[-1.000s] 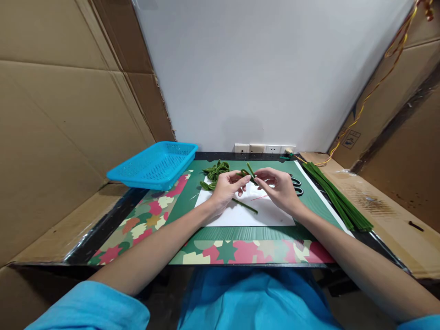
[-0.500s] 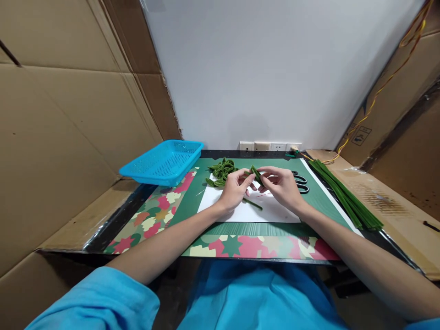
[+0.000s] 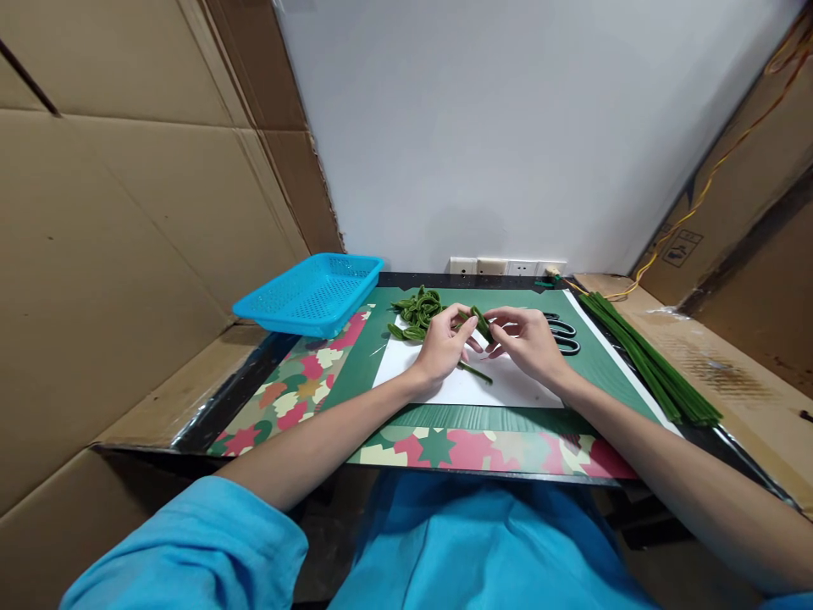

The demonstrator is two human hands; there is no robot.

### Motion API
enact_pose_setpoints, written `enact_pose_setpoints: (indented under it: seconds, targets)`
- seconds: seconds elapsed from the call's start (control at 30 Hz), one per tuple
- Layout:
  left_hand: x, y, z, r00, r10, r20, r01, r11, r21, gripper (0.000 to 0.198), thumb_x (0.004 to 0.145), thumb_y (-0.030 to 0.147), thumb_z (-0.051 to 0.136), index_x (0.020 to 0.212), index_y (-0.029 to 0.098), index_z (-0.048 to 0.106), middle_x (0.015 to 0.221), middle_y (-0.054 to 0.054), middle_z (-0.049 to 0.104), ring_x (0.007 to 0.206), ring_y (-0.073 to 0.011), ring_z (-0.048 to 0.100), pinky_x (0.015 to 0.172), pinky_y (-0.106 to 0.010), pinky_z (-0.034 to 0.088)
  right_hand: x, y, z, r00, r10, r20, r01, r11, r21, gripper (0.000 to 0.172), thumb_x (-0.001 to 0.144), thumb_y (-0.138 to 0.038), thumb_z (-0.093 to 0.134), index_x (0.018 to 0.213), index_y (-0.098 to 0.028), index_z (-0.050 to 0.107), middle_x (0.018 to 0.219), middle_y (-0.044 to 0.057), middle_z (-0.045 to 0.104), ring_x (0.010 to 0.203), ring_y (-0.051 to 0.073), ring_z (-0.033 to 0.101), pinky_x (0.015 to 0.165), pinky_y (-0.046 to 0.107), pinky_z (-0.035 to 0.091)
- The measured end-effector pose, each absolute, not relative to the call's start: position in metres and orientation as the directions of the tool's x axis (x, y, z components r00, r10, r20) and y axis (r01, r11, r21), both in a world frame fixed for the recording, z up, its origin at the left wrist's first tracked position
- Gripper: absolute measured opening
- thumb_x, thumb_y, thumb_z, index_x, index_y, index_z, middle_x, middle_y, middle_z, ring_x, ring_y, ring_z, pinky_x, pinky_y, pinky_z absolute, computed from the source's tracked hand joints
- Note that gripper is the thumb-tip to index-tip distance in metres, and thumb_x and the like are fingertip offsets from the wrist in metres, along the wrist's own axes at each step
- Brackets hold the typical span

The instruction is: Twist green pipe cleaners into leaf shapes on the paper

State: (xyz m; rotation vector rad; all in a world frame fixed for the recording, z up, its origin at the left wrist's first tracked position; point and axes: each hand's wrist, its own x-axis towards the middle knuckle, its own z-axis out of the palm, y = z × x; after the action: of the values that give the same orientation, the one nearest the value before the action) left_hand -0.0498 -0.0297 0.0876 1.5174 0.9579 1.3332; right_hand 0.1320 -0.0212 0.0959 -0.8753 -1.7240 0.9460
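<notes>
Over a white sheet of paper (image 3: 406, 368), my left hand (image 3: 445, 343) and my right hand (image 3: 524, 341) meet around a green pipe cleaner (image 3: 481, 324) bent into a narrow leaf-like loop. Fingers of both hands pinch it, one hand at each side. A short straight piece of pipe cleaner (image 3: 476, 373) shows below my left hand, above the paper; whether it joins the loop is hidden. Beyond my left hand lies a pile of bent green pipe-cleaner pieces (image 3: 419, 309). Scissors (image 3: 564, 337) with black handles lie partly behind my right hand.
A blue plastic basket (image 3: 311, 296) stands at the table's back left. A bundle of long green pipe cleaners (image 3: 651, 364) lies along the right edge. Cardboard walls (image 3: 127, 229) flank the table, with power sockets (image 3: 492, 267) at the back and a yellow cable (image 3: 705, 191) on the right.
The whole view has shifted slightly, so everything sits a little further right. Both hands keep hold of the bent pipe cleaner, with only small finger movements.
</notes>
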Motion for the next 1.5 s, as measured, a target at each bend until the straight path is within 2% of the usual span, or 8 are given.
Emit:
enact_pose_setpoints:
  seconds: [0.2,0.5,0.73,0.97,1.1,1.2,1.37,1.5]
  targets:
    - [-0.050,-0.029,0.087,0.135,0.944,0.302,0.015,-0.307,0.952,0.038,0.092,0.049,0.076,0.111,0.022,0.056,0.081,0.003,0.061,0.063,-0.0142,0.071,0.042,-0.019,0.046,0.135,-0.014,0.090,-0.274,0.862,0.427,0.197,0.485,-0.852,0.029,0.088,-0.039,0.071,0.094,-0.013,0.079,0.080,0.009,0.076,0.070,0.021,0.073,0.055,0.030,0.065]
    - [-0.052,-0.027,0.084,0.174,0.946,0.273,0.066,-0.288,0.955,0.032,0.095,0.043,0.070,0.116,0.023,0.055,0.068,0.005,0.060,0.053,-0.0118,0.059,0.041,-0.018,0.043,0.135,-0.016,0.092,-0.253,0.841,0.479,0.201,0.530,-0.824,0.038,0.091,-0.042,0.071,0.115,-0.014,0.077,0.081,0.007,0.076,0.065,0.018,0.069,0.055,0.028,0.061]
    - [-0.048,-0.035,0.092,0.203,0.941,0.273,0.111,-0.299,0.948,0.027,0.095,0.039,0.068,0.113,0.023,0.057,0.066,0.004,0.061,0.051,-0.0118,0.057,0.041,-0.019,0.044,0.134,-0.017,0.093,-0.251,0.832,0.495,0.206,0.545,-0.813,0.025,0.087,-0.032,0.068,0.103,-0.016,0.079,0.102,0.011,0.080,0.077,0.020,0.074,0.055,0.028,0.062]
    - [-0.046,-0.039,0.095,0.184,0.945,0.270,0.119,-0.294,0.948,0.026,0.094,0.038,0.069,0.109,0.023,0.054,0.069,0.005,0.060,0.050,-0.0100,0.057,0.042,-0.018,0.042,0.136,-0.014,0.092,-0.263,0.850,0.457,0.188,0.509,-0.840,0.022,0.083,-0.030,0.070,0.094,-0.014,0.080,0.085,0.009,0.080,0.063,0.019,0.073,0.056,0.031,0.064]
    - [-0.047,-0.040,0.095,0.178,0.949,0.261,0.114,-0.283,0.952,0.027,0.093,0.038,0.068,0.109,0.024,0.053,0.067,0.006,0.059,0.050,-0.0105,0.056,0.041,-0.018,0.041,0.136,-0.011,0.090,-0.261,0.854,0.450,0.159,0.498,-0.853,0.021,0.082,-0.032,0.072,0.092,-0.015,0.079,0.087,0.010,0.080,0.069,0.021,0.075,0.058,0.031,0.063]
    - [-0.047,-0.040,0.095,0.174,0.952,0.252,0.110,-0.273,0.956,0.027,0.094,0.039,0.069,0.110,0.024,0.053,0.065,0.007,0.058,0.047,-0.0092,0.053,0.041,-0.017,0.039,0.137,-0.009,0.089,-0.250,0.856,0.453,0.126,0.492,-0.861,0.025,0.084,-0.036,0.075,0.097,-0.015,0.077,0.090,0.011,0.081,0.076,0.022,0.077,0.064,0.032,0.064]
    - [-0.045,-0.038,0.093,0.164,0.957,0.239,0.098,-0.257,0.961,0.027,0.092,0.038,0.070,0.109,0.024,0.054,0.061,0.008,0.056,0.041,-0.0075,0.048,0.040,-0.017,0.036,0.139,-0.009,0.089,-0.230,0.865,0.447,0.040,0.467,-0.883,0.047,0.081,-0.041,0.083,0.119,-0.018,0.069,0.090,0.009,0.081,0.084,0.024,0.079,0.079,0.039,0.066]
    - [-0.044,-0.038,0.095,0.162,0.962,0.221,0.088,-0.237,0.968,0.025,0.091,0.036,0.069,0.108,0.024,0.053,0.056,0.008,0.056,0.037,-0.0087,0.046,0.037,-0.019,0.033,0.139,-0.009,0.089,-0.244,0.876,0.415,-0.023,0.423,-0.906,0.051,0.079,-0.046,0.086,0.118,-0.018,0.068,0.089,0.009,0.081,0.082,0.024,0.079,0.079,0.040,0.067]
